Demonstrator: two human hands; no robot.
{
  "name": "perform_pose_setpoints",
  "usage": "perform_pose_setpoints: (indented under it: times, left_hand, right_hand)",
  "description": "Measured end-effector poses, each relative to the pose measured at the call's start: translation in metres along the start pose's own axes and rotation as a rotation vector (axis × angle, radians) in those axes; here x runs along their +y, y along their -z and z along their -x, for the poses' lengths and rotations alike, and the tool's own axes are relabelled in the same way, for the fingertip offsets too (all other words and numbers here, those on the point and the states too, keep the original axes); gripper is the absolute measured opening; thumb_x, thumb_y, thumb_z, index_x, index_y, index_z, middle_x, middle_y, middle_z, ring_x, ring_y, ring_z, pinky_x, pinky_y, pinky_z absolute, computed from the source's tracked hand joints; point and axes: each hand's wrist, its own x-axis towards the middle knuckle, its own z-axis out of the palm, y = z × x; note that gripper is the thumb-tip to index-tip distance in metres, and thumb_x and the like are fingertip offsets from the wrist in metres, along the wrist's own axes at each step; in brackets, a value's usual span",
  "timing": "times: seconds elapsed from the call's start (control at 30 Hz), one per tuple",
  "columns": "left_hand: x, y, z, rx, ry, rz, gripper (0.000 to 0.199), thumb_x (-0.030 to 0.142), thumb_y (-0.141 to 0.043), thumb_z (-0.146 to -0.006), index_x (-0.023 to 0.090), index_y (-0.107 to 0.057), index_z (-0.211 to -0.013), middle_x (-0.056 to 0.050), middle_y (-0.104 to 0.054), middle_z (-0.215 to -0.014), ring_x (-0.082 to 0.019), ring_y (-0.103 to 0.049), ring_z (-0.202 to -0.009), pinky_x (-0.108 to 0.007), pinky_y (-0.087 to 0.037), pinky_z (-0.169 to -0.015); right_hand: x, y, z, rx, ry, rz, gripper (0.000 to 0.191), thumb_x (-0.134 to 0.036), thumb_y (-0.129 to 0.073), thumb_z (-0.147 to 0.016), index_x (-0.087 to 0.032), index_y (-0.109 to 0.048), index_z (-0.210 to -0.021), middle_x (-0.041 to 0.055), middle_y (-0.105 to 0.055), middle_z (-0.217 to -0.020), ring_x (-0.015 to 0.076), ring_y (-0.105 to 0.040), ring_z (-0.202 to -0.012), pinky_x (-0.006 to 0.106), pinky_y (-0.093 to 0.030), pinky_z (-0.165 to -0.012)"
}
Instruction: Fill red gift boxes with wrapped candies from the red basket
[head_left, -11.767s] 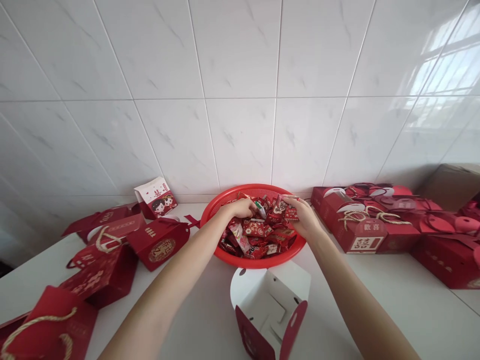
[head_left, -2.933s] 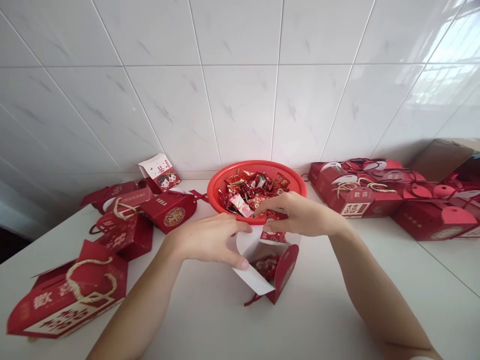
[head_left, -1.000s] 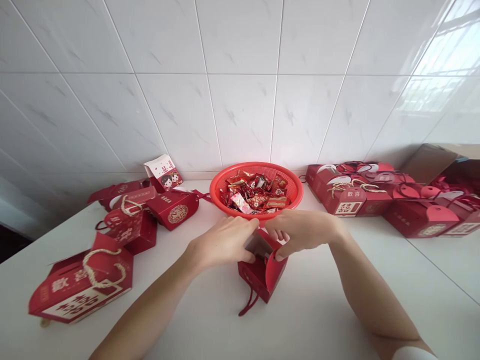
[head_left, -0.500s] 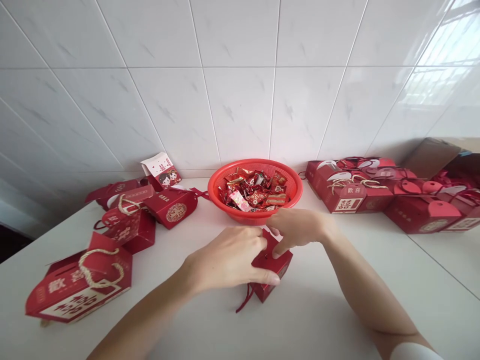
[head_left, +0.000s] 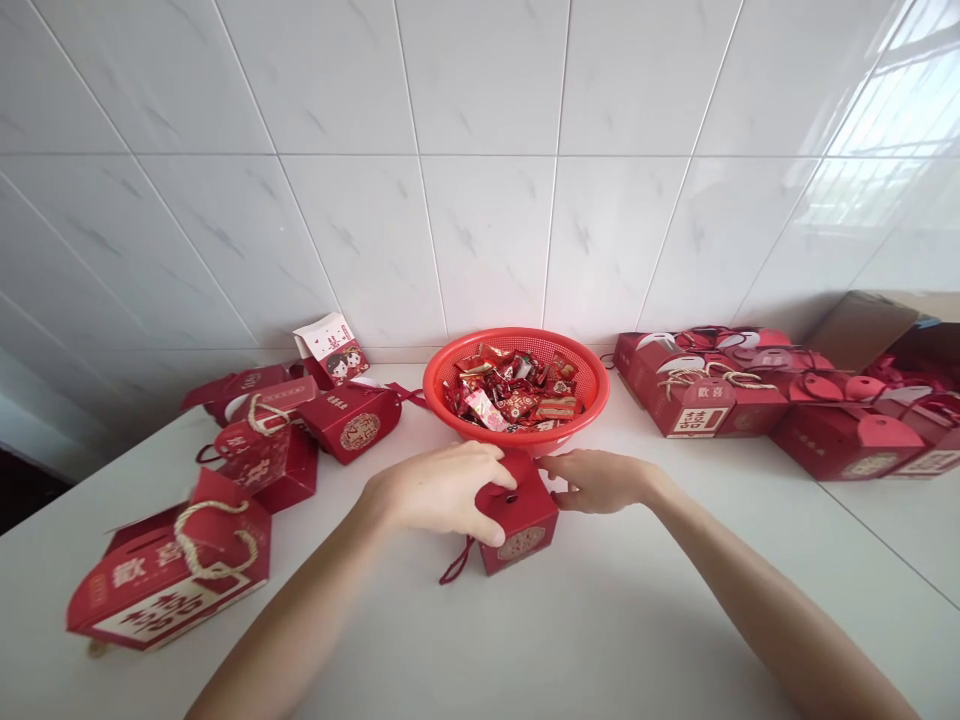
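Observation:
A small closed red gift box (head_left: 521,528) stands on the white counter (head_left: 645,620) in front of me, with a round gold emblem on its near face and a small hole in its top. My left hand (head_left: 431,490) lies over the box's top left corner, fingers curled onto it. My right hand (head_left: 600,481) is at the box's right side, its fingertips at the upper edge. A thin red cord (head_left: 457,563) trails from the box's left side. Just behind stands a red plastic basket (head_left: 517,340) heaped with red-wrapped sweets (head_left: 514,392).
Red gift boxes with rope handles (head_left: 169,575) lie at the left, beside a white-and-red box printed with a cartoon couple (head_left: 331,350). More red boxes (head_left: 709,405) crowd the right, near a cardboard carton (head_left: 862,330). White tile (head_left: 480,200) walls the counter's back.
The open box has been folded shut and now stands closed, shifted left. My left hand has moved up onto its top, and my right hand has drawn back to its right side.

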Motion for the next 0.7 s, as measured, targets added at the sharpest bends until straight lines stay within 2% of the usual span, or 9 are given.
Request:
perform_pose_setpoints:
  times: [0.1,0.23,0.37,0.43,0.53,0.6,0.7]
  left_hand:
    - [-0.006,0.003,-0.007,0.005,-0.095,-0.008,0.042,0.039,-0.074,-0.074,0.03,-0.073,-0.115,-0.005,-0.063,-0.126,-0.03,-0.056,-0.121,-0.029,-0.045,-0.085]
    - [-0.007,0.006,-0.009,-0.021,-0.151,0.02,0.04,0.036,-0.073,-0.075,0.031,-0.075,-0.114,-0.004,-0.064,-0.127,-0.028,-0.059,-0.116,-0.027,-0.045,-0.082]
    - [-0.01,0.006,-0.007,-0.038,-0.098,0.044,0.055,0.043,-0.074,-0.074,0.033,-0.068,-0.128,-0.004,-0.064,-0.131,-0.029,-0.057,-0.12,-0.028,-0.045,-0.087]
    - [-0.012,0.006,-0.007,-0.044,-0.065,0.043,0.062,0.046,-0.074,-0.075,0.035,-0.063,-0.135,-0.003,-0.062,-0.134,-0.029,-0.053,-0.125,-0.029,-0.045,-0.091]
    - [-0.013,0.007,-0.007,-0.07,-0.084,0.047,0.059,0.044,-0.069,-0.08,0.036,-0.06,-0.138,-0.003,-0.064,-0.129,-0.027,-0.055,-0.123,-0.027,-0.045,-0.089]
    - [-0.013,0.008,-0.009,-0.085,-0.114,0.053,0.056,0.042,-0.067,-0.083,0.035,-0.06,-0.138,-0.004,-0.064,-0.126,-0.026,-0.057,-0.119,-0.026,-0.046,-0.086]
    - [-0.015,0.01,-0.013,-0.089,-0.117,0.066,0.066,0.042,-0.071,-0.08,0.032,-0.055,-0.143,-0.005,-0.063,-0.129,-0.025,-0.059,-0.117,-0.026,-0.046,-0.088]
  right_hand:
    - [0.007,-0.006,0.0,-0.048,-0.018,-0.053,0.033,-0.029,-0.063,-0.087,-0.02,-0.062,-0.119,0.0098,-0.07,-0.113,0.0252,-0.068,-0.097,0.033,-0.051,-0.078]
    - [0.019,0.0,0.002,-0.024,0.103,-0.147,0.03,-0.034,-0.069,-0.083,-0.02,-0.071,-0.11,0.0091,-0.067,-0.123,0.0249,-0.064,-0.107,0.034,-0.05,-0.089]
    - [0.026,0.002,-0.002,-0.095,0.255,-0.286,0.03,-0.042,-0.072,-0.082,-0.017,-0.075,-0.097,0.0074,-0.072,-0.106,0.0213,-0.065,-0.096,0.032,-0.05,-0.087]
    - [0.028,0.002,-0.003,-0.09,0.232,-0.307,0.031,-0.044,-0.073,-0.082,-0.017,-0.076,-0.097,0.0065,-0.074,-0.102,0.0205,-0.065,-0.092,0.031,-0.05,-0.086]
    - [0.028,0.006,0.0,-0.072,0.193,-0.327,0.026,-0.039,-0.073,-0.081,-0.018,-0.077,-0.095,0.0055,-0.075,-0.097,0.0203,-0.067,-0.091,0.032,-0.05,-0.088]
    - [0.029,0.011,0.005,-0.067,0.224,-0.387,0.024,-0.037,-0.075,-0.079,-0.017,-0.077,-0.091,0.0051,-0.075,-0.091,0.0196,-0.066,-0.089,0.032,-0.05,-0.088]
    - [0.033,0.018,0.013,-0.043,0.286,-0.542,0.026,-0.036,-0.079,-0.076,-0.015,-0.076,-0.092,0.004,-0.073,-0.086,0.0173,-0.066,-0.084,0.031,-0.051,-0.085]
